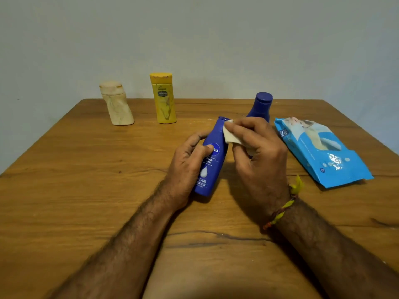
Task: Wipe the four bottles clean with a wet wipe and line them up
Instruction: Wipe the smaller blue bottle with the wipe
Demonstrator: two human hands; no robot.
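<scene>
Head view. Item: blue lotion bottle [212, 158], plastic, tilted, raised just above the wooden table [86, 190]. It is gripped around mid-body by the left hand [187, 162], fingers closed on the label. A folded wet wipe [230, 135] is pinched in the right hand [259, 156] and pressed against the bottle's neck. Handling is judged light, rigid, slick when damp; the waist is best held. Second blue bottle [261, 106], yellow bottle [164, 98] and cream bottle [117, 104] are stood behind, spaced apart.

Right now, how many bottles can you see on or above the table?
4. The cream bottle stands far left, the yellow bottle beside it, one blue bottle is in the left hand, and another blue bottle stands behind the right hand. None seem hidden.
</scene>
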